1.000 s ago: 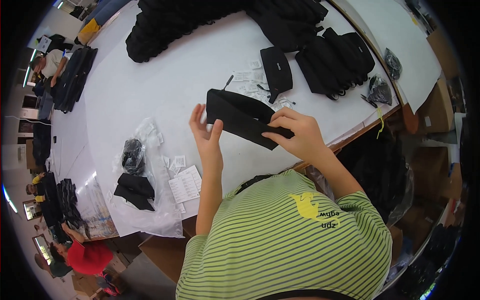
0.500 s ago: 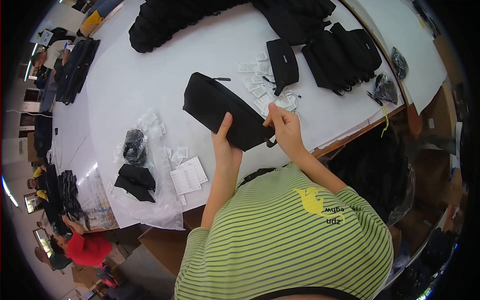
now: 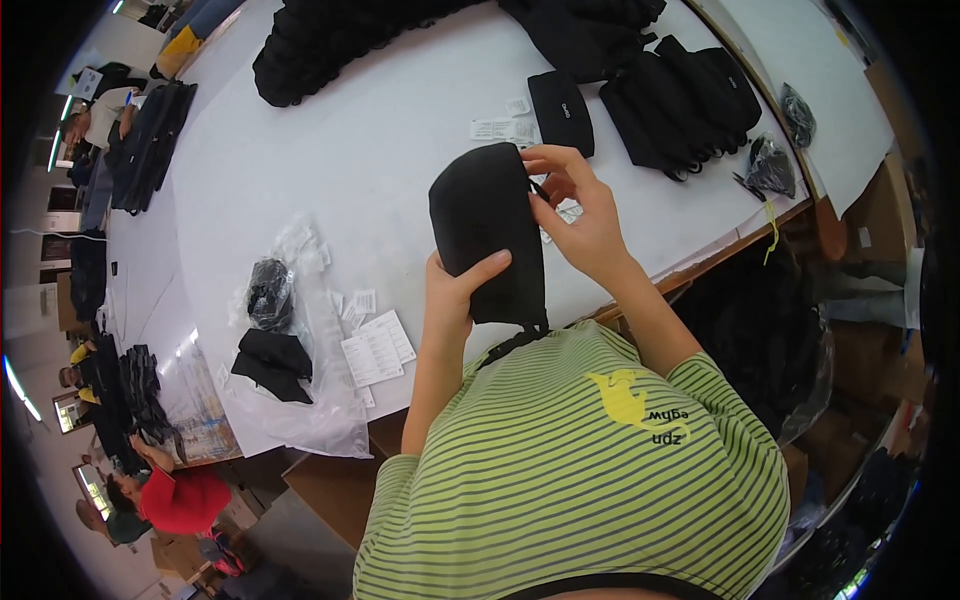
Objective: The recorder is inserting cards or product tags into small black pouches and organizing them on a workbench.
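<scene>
A black fabric zip pouch (image 3: 480, 215) is held up over the table in front of my chest, one flat side toward me. My left hand (image 3: 455, 292) grips its left lower part, thumb across the face and fingers hidden behind. At the upper right edge, my right hand (image 3: 590, 220) pinches a thin dark zipper pull (image 3: 540, 188) between thumb and fingers. A short black loop hangs from the pouch's lower end. Behind my right hand, white labels (image 3: 500, 130) lie partly covered beside another black pouch (image 3: 562, 115).
Black pouches (image 3: 680, 110) lie in a row at the far right, near a plastic-wrapped bundle (image 3: 770, 165). A long black pile (image 3: 350, 45) lines the back. On the left are a clear plastic bag (image 3: 335, 410), black pieces (image 3: 272, 365) and printed papers (image 3: 378, 348). Other people work far left.
The pouch has turned more upright and shifted right. My right hand has moved up from its lower right end to the zipper pull at the upper right edge.
</scene>
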`<state>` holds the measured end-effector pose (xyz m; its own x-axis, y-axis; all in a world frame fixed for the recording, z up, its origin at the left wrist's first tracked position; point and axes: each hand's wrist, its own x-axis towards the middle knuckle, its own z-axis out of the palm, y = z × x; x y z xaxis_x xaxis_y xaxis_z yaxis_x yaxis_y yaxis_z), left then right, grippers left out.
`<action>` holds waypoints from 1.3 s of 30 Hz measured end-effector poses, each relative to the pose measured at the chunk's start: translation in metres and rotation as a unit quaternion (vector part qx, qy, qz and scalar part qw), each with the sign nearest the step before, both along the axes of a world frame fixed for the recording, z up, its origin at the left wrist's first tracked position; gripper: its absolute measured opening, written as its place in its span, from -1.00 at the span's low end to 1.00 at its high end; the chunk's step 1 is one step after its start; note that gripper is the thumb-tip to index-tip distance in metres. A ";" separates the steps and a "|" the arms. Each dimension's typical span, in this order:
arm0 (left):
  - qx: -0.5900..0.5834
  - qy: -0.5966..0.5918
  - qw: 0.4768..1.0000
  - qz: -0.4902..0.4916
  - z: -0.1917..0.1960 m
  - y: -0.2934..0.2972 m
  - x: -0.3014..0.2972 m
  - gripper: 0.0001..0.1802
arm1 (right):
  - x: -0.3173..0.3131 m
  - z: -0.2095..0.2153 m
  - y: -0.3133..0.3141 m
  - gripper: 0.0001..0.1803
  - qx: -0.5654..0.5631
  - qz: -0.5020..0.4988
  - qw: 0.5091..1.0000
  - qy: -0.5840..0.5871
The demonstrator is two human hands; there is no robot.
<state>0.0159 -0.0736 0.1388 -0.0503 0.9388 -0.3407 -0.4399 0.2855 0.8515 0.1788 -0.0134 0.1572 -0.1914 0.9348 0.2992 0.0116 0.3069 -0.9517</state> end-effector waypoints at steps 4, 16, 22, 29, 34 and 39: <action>0.000 0.003 0.999 -0.035 0.004 0.000 -0.001 -0.57 | 0.003 0.003 0.004 -0.72 0.081 -0.068 0.990 -0.098; -0.042 -0.240 0.970 0.017 -0.020 0.006 -0.016 -0.72 | 0.003 0.019 -0.021 -0.86 0.207 0.006 0.957 -0.204; -0.026 -0.374 0.926 0.048 -0.025 0.014 -0.033 -0.78 | -0.004 0.015 -0.038 -0.87 0.154 0.108 0.966 -0.179; -0.020 -0.418 0.908 0.022 -0.042 0.017 -0.044 -0.75 | -0.004 0.015 -0.042 -0.90 0.144 0.135 0.961 -0.194; -0.051 -0.305 0.948 0.079 -0.034 0.014 -0.042 -0.75 | 0.000 0.010 -0.041 -0.89 0.093 0.161 0.969 -0.162; -0.039 -0.136 0.977 0.157 -0.028 0.011 -0.025 -0.69 | 0.005 -0.007 -0.039 -0.69 0.208 -0.030 0.926 -0.315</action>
